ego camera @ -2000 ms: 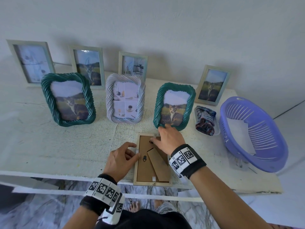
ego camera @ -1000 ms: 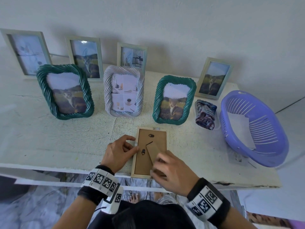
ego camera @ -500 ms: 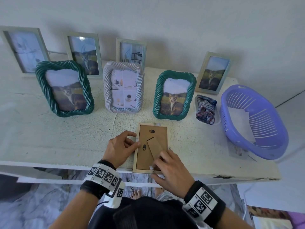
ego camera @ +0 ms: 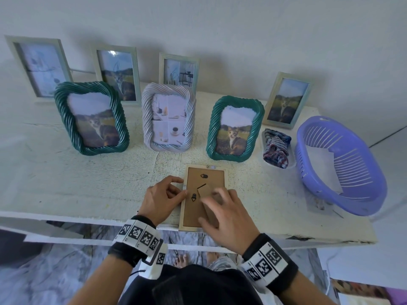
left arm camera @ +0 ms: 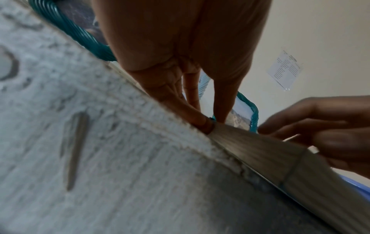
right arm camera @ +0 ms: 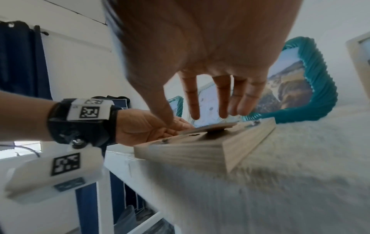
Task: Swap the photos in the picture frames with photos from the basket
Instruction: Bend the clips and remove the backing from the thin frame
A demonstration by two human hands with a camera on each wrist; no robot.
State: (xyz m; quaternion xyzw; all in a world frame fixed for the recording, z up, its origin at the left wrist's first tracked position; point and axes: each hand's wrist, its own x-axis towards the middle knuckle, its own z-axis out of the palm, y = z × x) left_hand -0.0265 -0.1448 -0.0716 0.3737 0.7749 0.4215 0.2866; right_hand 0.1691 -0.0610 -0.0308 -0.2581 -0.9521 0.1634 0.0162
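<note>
Watching from my station, I start at the lower middle of the head view, where my left hand (ego camera: 161,198) sits with fingers curled, fingertips pinching the left rail of the wooden frame (ego camera: 203,172); the left wrist view shows those fingertips bearing on its edge. That frame lies face down, brown backing up, at the near edge of the worktop (ego camera: 66,183), its bottom end jutting past the lip. Just right of it my right hand (ego camera: 229,219) hovers, fingers straight and spread above the half-raised cardboard stand (ego camera: 204,191), gripping nothing. My worry: if I press on the overhanging end while working the small black tabs, I judge the frame could tip off the worktop. Prying with the left grip slack might skid it instead. Yanking the stand could tear its hinge. Farther right, the purple basket (ego camera: 352,201) holding a pale photo (ego camera: 323,170) sits at the right edge; a careless reach might nudge it, or the green frame (ego camera: 234,128) standing above.
</note>
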